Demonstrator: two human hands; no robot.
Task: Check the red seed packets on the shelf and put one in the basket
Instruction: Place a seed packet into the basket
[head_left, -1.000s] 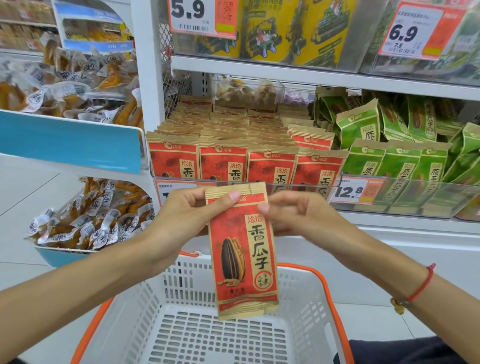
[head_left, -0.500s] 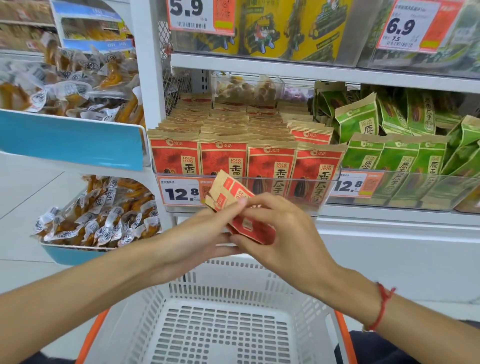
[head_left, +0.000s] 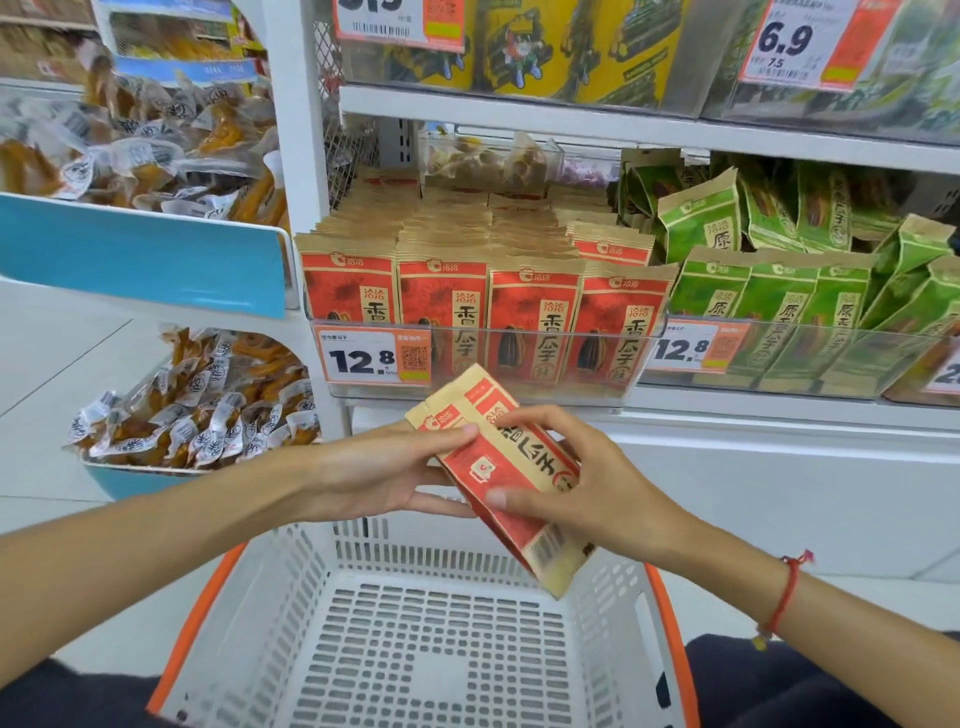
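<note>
A red and tan seed packet is tilted above the far rim of the white basket, its side and part of its front showing. My left hand holds its upper left corner with thumb on top and fingers underneath. My right hand grips the packet's middle from the right, thumb on the near side. Rows of the same red seed packets stand on the shelf behind a clear front with a 12.8 price tag.
Green seed packets fill the shelf to the right of the red ones. Bins of clear-wrapped snacks sit at the left, by a white shelf post. The basket has orange rims and nothing inside. Yellow packs stand on the shelf above.
The packet went from hanging upright, front toward me, to turned and tilted between both hands. My right hand moved from its top edge to around its middle.
</note>
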